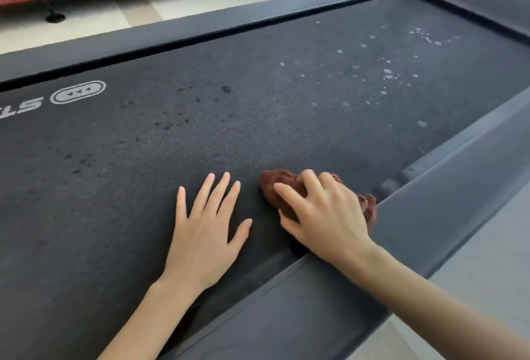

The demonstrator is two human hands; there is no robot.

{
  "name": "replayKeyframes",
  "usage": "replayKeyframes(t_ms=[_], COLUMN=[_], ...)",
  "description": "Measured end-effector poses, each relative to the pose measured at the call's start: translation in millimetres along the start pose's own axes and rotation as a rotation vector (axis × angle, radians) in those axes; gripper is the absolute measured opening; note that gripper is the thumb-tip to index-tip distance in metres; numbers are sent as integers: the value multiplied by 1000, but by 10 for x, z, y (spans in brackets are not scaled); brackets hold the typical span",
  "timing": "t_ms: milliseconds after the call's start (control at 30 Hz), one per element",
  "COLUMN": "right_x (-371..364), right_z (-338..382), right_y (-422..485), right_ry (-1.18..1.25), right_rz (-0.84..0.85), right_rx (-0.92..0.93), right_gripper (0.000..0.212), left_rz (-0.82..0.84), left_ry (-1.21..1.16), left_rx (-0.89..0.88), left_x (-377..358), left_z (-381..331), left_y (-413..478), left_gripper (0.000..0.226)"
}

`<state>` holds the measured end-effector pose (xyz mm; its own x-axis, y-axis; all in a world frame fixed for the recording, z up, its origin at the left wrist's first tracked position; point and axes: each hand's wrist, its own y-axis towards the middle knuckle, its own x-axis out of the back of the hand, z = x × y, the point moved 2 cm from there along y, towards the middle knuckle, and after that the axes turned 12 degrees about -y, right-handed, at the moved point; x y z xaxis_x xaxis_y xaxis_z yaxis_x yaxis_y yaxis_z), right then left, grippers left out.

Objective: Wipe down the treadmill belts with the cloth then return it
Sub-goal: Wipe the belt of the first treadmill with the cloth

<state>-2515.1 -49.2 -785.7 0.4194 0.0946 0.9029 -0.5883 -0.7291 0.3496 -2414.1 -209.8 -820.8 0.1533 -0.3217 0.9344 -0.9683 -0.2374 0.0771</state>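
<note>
Cloth [276,187]: brown, bunched, on the belt [258,107] by the near side rail [430,216].
Handling: soft, light, likely drags on textured belt; hold the wad from above.
Right hand [324,216]: fingers curled, gripping cloth.
Left hand [205,230]: flat, fingers spread, on belt.
Belt: white specks, dark spots unwiped.

Right hand [324,213] grips cloth [282,187] on belt [258,95].

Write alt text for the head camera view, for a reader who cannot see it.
A person's right hand grips a bunched brown cloth on a dark treadmill belt, by the near side rail, while the left hand rests flat on the belt beside it. White flecks dot the belt to the right, dark spots to the left.
</note>
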Motion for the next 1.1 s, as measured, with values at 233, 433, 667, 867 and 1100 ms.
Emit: replayKeyframes(t_ms=[233,433,667,867,1100], right_x=[-250,-356,-119,-103,-147], right_z=[-711,-1291,-454,-685,-521], right_y=[225,204,-9,14,2], right_ry=[-7,93,71,227,233], right_rz=[48,94,-67,120,-45], right_rx=[-21,-298,133,172,315], right_gripper=[35,36,25,48,36], left_rz=[0,-10,-6,18,-30], left_ry=[-11,-8,-10,-1,13], left_rx=[21,44,58,22,193], left_x=[8,-10,18,69,311], left_z=[-15,-43,-68,15,509], left_y=[2,-12,-14,-27,-42], left_gripper=[67,68,70,80,74])
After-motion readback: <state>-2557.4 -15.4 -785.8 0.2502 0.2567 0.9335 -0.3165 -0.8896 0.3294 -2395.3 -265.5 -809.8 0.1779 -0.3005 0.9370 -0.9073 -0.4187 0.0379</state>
